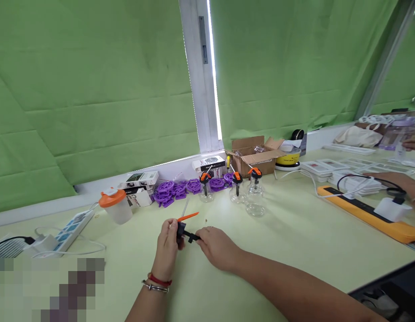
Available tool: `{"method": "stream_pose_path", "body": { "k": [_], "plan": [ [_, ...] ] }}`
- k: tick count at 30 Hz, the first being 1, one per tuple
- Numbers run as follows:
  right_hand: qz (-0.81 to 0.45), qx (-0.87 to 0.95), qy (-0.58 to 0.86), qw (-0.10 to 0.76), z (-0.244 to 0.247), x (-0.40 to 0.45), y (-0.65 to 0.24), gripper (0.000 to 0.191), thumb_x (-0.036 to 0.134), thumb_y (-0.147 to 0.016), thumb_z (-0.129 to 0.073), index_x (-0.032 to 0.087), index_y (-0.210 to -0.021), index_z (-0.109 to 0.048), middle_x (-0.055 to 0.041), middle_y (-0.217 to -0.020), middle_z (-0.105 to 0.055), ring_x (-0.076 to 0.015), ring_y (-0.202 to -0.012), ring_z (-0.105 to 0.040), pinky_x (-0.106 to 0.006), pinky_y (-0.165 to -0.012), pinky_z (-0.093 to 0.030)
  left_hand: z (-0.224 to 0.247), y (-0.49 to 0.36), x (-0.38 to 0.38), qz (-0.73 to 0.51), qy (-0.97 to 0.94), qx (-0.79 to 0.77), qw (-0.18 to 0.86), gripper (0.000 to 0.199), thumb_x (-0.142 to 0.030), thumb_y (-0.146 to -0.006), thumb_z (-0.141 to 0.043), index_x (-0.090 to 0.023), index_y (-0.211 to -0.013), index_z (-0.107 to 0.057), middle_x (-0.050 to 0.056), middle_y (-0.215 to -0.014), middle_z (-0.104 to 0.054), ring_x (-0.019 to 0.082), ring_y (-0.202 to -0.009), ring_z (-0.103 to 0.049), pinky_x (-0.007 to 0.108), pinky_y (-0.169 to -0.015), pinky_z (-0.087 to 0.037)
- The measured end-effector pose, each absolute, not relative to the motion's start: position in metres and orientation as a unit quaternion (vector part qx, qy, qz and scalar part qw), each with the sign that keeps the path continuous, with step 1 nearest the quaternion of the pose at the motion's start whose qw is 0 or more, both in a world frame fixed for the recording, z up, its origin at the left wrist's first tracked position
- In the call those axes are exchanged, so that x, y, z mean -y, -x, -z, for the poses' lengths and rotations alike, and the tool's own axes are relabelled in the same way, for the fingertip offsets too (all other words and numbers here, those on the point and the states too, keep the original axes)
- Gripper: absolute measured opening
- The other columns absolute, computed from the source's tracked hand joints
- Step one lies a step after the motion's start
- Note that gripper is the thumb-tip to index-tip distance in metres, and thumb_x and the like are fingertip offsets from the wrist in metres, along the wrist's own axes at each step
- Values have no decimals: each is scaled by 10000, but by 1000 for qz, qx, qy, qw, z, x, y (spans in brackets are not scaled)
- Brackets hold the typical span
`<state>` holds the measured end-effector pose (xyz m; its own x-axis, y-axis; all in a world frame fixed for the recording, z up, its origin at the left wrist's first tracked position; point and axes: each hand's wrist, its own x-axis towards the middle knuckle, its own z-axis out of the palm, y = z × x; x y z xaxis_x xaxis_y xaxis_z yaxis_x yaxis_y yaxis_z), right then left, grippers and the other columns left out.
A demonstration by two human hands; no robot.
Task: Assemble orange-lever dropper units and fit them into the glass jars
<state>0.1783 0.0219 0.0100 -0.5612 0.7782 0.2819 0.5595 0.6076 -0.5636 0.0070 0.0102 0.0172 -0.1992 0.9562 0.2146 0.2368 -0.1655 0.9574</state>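
Near the middle of the table, my left hand [167, 241] is closed around the black body of a lid [181, 229] that has an orange lever and a thin straw pointing up. My right hand [216, 246] pinches the far end of a black stem [191, 236] that extends from the lid toward the right. Beyond my hands stand a glass bottle [206, 196] and another glass bottle [237, 197], each with a black and orange top. A taller glass vessel [255, 208] with a similar top is to their right.
Purple plastic parts [165, 192] and small boxes line the wall. An orange-lidded cup [120, 212] and power strip [71, 230] are left; a cardboard box [261, 165] is behind. Right are an orange strip [368, 214] and another person's hands.
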Motion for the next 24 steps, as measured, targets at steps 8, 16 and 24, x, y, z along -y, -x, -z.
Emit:
{"method": "stream_pose_path", "body": {
  "k": [8, 16, 24],
  "plan": [
    [-764, 479, 201, 383, -11, -18, -183, 410, 522, -777, -619, 131, -889, -566, 24, -640, -471, -82, -528, -401, -260, -563, -316, -17, -15, -2, -473, -737, -468, 113, 1100, -445, -545, -813, -238, -1419, -178, 162, -1459, -279, 353, -1342, -277, 539, -1068, -255],
    [-798, 417, 247, 359, -2, -24, -182, 444, 513, -681, -711, 107, -813, -586, 6, -610, -531, -74, -515, -398, -240, -519, -221, 3, -27, -9, -368, -745, -556, -33, 1259, -534, -449, -780, -174, -1428, -74, 223, -1408, -315, 413, -1295, -321, 570, -1013, -251],
    [-792, 421, 277, 346, 2, -27, -182, 407, 495, -659, -718, 121, -769, -604, 15, -591, -514, -81, -524, -380, -234, -509, -204, 1, -29, -8, -329, -746, -578, -20, 1162, -584, -458, -742, -180, -1384, -167, 195, -1349, -396, 386, -1243, -387, 535, -981, -283]
  ]
}}
